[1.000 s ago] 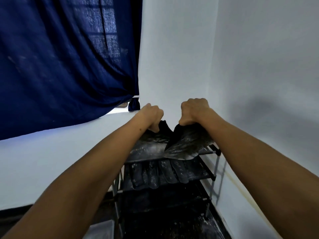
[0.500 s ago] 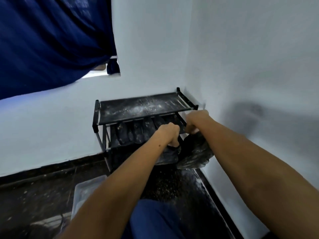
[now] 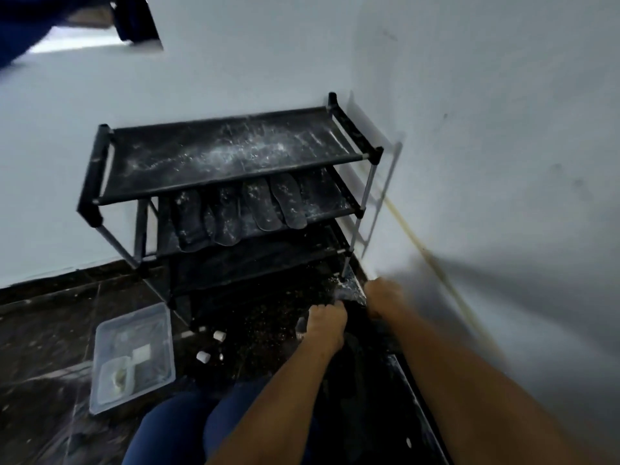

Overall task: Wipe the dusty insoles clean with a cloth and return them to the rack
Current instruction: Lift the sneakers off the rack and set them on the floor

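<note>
both hands now way lower than before, down by the floor (image 3: 50,317), left hand (image 3: 327,318) and right hand (image 3: 382,297) each clutching dark insoles (image 3: 355,333), blurry, more dusty ones on the rack (image 3: 231,152) middle shelf

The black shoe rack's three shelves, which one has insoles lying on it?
The middle shelf: dusty dark insoles lie side by side there. The top shelf carries only white dust; the bottom shelf looks bare.

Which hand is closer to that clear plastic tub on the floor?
Left. The left hand is right of the clear plastic tub, across some floor; the right hand is further right, near the wall.
</note>
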Demonstrator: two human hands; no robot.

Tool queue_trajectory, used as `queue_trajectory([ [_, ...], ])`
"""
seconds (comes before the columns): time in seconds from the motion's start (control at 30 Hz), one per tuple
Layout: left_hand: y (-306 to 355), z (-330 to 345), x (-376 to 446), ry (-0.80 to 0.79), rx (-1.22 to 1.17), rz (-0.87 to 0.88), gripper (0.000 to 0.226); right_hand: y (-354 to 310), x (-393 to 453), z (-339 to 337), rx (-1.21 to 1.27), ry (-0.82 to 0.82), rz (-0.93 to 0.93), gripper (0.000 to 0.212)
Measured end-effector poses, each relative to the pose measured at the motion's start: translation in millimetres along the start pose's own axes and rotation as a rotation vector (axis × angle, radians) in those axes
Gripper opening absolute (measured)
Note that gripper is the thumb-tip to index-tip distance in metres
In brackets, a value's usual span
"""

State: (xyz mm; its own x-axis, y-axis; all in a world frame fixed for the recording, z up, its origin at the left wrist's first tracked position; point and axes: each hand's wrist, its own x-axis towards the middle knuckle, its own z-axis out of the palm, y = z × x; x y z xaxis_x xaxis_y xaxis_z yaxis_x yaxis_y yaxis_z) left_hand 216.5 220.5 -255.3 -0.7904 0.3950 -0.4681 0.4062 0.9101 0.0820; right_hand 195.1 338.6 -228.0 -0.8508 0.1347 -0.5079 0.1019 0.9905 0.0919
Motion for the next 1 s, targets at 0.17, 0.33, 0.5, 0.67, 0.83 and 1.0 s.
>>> queue_trajectory([
  [0.17,7.1,62.2,48.6,-0.176,-0.021,0.022,0.031,6.4,50.6,72.6,0.057,0.001,0.027,0.029],
  [0.33,15.6,123.2,85.4,-0.24,-0.054,0.057,0.031,8.3,78.9,145.4,0.111,-0.049,0.099,0.028],
  [0.5,35.8,171.0,100.6,-0.344,-0.125,0.149,0.035,13.4,81.1,211.7,0.124,-0.15,0.127,0.029],
  [0.67,56.5,204.3,102.5,-0.467,-0.217,0.185,0.04,19.8,82.0,252.1,0.192,-0.246,0.187,0.028],
  [0.83,68.4,229.4,105.2,-0.554,-0.286,0.193,0.049,30.5,79.2,279.6,0.215,-0.366,0.208,0.03],
  [1.0,72.3,241.5,103.9,-0.65,-0.375,0.165,0.071,32.8,73.6,290.6,0.265,-0.451,0.174,0.03],
])
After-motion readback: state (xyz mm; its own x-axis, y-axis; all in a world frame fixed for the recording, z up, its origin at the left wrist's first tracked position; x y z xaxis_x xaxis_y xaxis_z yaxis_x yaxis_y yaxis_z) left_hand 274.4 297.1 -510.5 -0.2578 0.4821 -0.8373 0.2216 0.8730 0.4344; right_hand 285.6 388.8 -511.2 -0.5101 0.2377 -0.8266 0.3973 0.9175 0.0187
